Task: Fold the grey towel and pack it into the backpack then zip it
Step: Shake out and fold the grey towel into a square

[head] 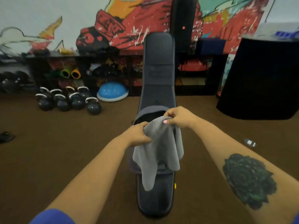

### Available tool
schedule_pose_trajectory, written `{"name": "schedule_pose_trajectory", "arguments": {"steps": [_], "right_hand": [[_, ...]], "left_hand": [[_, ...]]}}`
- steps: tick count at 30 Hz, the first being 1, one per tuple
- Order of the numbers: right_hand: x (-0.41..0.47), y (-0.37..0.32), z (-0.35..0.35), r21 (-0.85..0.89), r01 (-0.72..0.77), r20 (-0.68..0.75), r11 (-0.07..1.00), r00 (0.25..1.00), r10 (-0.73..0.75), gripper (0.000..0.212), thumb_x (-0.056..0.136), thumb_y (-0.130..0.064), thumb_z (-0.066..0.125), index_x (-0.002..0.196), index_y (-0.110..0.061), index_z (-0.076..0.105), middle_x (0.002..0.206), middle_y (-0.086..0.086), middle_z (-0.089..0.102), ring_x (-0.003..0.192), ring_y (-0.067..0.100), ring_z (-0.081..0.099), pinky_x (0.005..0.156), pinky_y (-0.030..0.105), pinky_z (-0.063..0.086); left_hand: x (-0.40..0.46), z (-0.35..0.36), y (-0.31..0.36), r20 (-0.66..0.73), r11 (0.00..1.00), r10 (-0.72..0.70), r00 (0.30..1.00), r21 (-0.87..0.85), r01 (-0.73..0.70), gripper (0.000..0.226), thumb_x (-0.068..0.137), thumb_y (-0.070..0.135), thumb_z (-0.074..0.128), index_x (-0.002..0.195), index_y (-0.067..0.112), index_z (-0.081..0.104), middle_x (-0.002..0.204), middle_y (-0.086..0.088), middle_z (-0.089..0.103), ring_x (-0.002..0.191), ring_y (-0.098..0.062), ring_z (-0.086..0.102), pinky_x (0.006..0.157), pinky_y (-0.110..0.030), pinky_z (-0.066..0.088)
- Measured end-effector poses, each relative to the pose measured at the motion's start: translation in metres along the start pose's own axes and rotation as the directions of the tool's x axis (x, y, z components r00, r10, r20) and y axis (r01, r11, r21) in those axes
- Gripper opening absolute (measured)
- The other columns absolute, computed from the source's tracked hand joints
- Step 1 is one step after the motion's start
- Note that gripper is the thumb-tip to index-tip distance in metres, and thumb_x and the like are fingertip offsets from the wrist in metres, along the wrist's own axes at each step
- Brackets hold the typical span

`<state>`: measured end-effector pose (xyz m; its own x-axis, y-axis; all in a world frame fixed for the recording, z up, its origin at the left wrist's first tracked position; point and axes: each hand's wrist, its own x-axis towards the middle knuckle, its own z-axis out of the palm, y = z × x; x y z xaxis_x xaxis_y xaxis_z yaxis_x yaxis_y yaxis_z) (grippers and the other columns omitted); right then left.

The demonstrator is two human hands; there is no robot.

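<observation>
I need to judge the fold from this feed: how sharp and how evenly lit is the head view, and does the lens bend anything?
Head view: soft all over, sharpest on the grey cloth towel pinched by the left hand and right hand; the painted wall mural is smeared; light flat, no glare or hard shadows; wide-angle lens bows the edges.
</observation>
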<state>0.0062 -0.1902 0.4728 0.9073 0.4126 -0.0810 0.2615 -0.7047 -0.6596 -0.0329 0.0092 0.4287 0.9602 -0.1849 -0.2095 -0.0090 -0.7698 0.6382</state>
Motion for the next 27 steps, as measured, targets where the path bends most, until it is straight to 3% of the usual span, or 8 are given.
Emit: {"name": "schedule_pose_trajectory", "arguments": {"steps": [3,8,11,14,17,20,24,27], "right_hand": [[-0.007,-0.051,-0.05,0.04,0.086,-0.042,0.996,0.996,-0.084,0.005,0.086,-0.012,0.066,0.088,-0.015,0.07,0.084,-0.003,0.066,0.088,0.014,0.06,0.086,0.032,0.048],[-0.016,-0.11,-0.11,0.028,0.193,-0.117,0.981,0.975,-0.189,0.005,0.088,-0.013,0.065,0.09,-0.014,0.07,0.084,-0.002,0.065,0.082,0.009,0.057,0.072,0.018,0.045],[-0.014,-0.126,-0.134,0.055,0.232,-0.175,0.971,0.96,-0.219,0.005,0.088,-0.014,0.065,0.088,-0.013,0.07,0.086,0.003,0.066,0.08,0.01,0.057,0.073,0.021,0.047],[-0.002,-0.127,-0.148,0.042,0.241,-0.256,0.969,0.941,-0.223,0.005,0.087,-0.017,0.066,0.087,-0.014,0.07,0.086,0.01,0.065,0.079,0.014,0.056,0.074,0.028,0.047],[0.013,-0.117,-0.156,-0.004,0.195,-0.367,0.981,0.912,-0.183,0.012,0.084,-0.025,0.069,0.095,-0.021,0.068,0.085,0.003,0.065,0.081,0.015,0.058,0.08,0.036,0.05],[0.018,-0.105,-0.155,0.037,0.159,-0.459,0.987,0.88,-0.125,0.024,0.083,-0.024,0.071,0.105,-0.019,0.062,0.085,-0.001,0.058,0.082,0.015,0.056,0.08,0.032,0.049],[0.013,-0.079,-0.139,0.23,0.149,-0.531,0.962,0.847,-0.004,0.022,0.087,-0.028,0.067,0.102,-0.016,0.056,0.086,0.0,0.059,0.077,0.012,0.055,0.064,0.021,0.044],[0.008,-0.051,-0.118,0.431,0.109,-0.53,0.896,0.834,0.153,0.026,0.093,-0.035,0.057,0.103,-0.01,0.058,0.091,0.003,0.061,0.079,0.015,0.056,0.064,0.024,0.045]], "left_hand": [[-0.014,-0.047,0.046,-0.053,0.996,0.056,0.997,-0.07,-0.059,0.059,0.07,0.049,0.075,0.122,0.026,0.059,0.111,0.004,0.063,0.102,-0.017,0.061,0.084,-0.032,0.052],[-0.027,-0.107,0.11,-0.144,0.979,0.147,0.979,-0.122,-0.165,0.027,0.081,0.045,0.068,0.084,0.019,0.066,0.077,0.003,0.065,0.074,-0.01,0.06,0.069,-0.026,0.05],[-0.025,-0.135,0.135,-0.148,0.963,0.17,0.974,-0.184,-0.196,0.018,0.085,0.038,0.065,0.093,0.021,0.066,0.103,-0.007,0.071,0.098,-0.022,0.066,0.093,-0.041,0.052],[-0.019,-0.156,0.152,-0.166,0.942,0.184,0.969,-0.253,-0.222,0.03,0.076,0.049,0.061,0.091,0.024,0.069,0.114,-0.016,0.069,0.11,-0.033,0.063,0.101,-0.052,0.046],[-0.009,-0.169,0.165,-0.171,0.918,0.219,0.96,-0.298,-0.263,0.036,0.082,0.048,0.055,0.106,0.028,0.071,0.117,-0.008,0.068,0.114,-0.026,0.061,0.102,-0.048,0.046],[0.004,-0.177,0.172,-0.208,0.893,0.217,0.954,-0.352,-0.28,0.025,0.094,0.036,0.05,0.092,0.028,0.074,0.107,-0.005,0.071,0.107,-0.021,0.063,0.101,-0.045,0.047],[0.017,-0.185,0.173,-0.266,0.859,0.173,0.948,-0.431,-0.277,0.027,0.094,0.037,0.051,0.106,0.018,0.067,0.114,-0.011,0.068,0.107,-0.024,0.063,0.098,-0.043,0.05],[0.025,-0.19,0.173,-0.292,0.839,0.183,0.939,-0.451,-0.304,0.026,0.097,0.033,0.047,0.1,0.016,0.066,0.105,-0.008,0.069,0.096,-0.018,0.064,0.083,-0.033,0.052]]}}
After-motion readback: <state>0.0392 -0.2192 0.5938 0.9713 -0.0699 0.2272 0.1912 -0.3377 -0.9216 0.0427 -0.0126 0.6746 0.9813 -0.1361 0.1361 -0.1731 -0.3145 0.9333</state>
